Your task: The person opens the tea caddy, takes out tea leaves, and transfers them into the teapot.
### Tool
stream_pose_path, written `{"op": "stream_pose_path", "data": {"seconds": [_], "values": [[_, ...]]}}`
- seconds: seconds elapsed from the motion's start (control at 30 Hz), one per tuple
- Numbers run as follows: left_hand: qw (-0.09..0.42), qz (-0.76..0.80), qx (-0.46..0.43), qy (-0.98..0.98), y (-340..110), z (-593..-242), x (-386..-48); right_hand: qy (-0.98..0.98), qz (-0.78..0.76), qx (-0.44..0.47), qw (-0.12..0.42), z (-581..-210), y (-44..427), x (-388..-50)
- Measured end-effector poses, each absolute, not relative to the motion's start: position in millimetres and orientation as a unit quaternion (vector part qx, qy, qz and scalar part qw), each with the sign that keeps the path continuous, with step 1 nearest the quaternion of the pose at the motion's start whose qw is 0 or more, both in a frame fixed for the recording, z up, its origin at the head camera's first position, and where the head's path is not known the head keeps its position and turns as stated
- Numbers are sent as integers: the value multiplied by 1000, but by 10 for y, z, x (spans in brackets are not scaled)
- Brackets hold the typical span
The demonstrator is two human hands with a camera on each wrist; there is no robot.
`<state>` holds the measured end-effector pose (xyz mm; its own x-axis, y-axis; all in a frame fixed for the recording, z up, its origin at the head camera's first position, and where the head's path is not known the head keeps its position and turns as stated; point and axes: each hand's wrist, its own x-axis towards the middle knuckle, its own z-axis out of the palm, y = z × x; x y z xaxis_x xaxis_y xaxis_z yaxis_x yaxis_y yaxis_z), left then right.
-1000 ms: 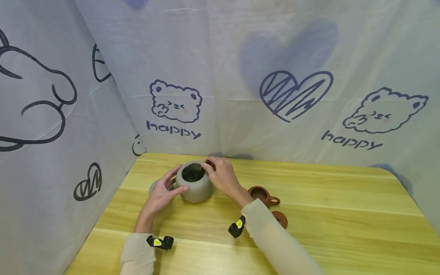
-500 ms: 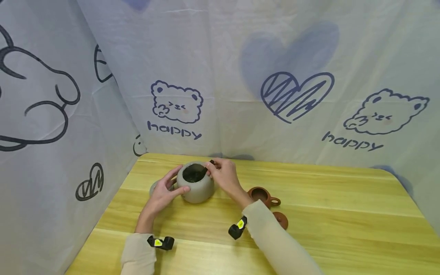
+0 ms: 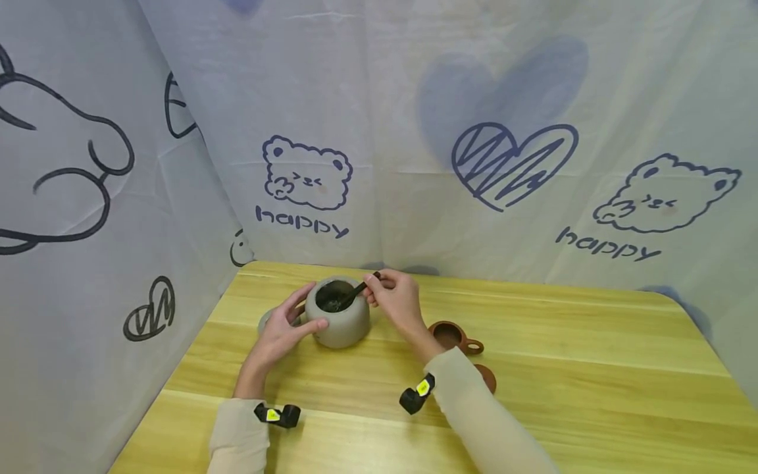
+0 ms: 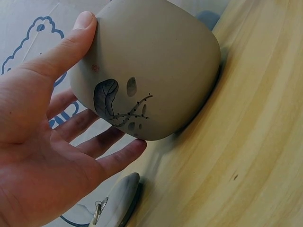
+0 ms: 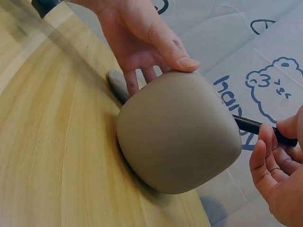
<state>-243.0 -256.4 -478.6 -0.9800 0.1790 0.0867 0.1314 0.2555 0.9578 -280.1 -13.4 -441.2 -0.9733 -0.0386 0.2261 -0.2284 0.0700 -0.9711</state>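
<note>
While the left hand (image 3: 279, 332) holds the uncovered grey jar (image 3: 345, 330), the right hand (image 3: 403, 300) pinches a dark stick (image 3: 358, 289) dipped inside; scooping seems unfinished, the brown pot (image 3: 460, 342) unfilled.

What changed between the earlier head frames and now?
The right hand moved rightward with the black stick, away from the gray jar; more of the stick now shows. Nothing was newly gripped or released; the left hand, gray jar and brown pot stayed put.

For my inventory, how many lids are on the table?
2: grey lid left of the jar, partly behind the left hand; reddish-brown lid partly behind the right sleeve. Others may be hidden.
</note>
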Motion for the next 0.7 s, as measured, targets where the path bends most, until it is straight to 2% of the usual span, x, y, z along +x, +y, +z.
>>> {"op": "stream_pose_path", "data": {"seconds": [0.7], "values": [[19,599,99,795,-2569,-4783,-2430,-713,688,85,103,-4281,42,-2761]]}}
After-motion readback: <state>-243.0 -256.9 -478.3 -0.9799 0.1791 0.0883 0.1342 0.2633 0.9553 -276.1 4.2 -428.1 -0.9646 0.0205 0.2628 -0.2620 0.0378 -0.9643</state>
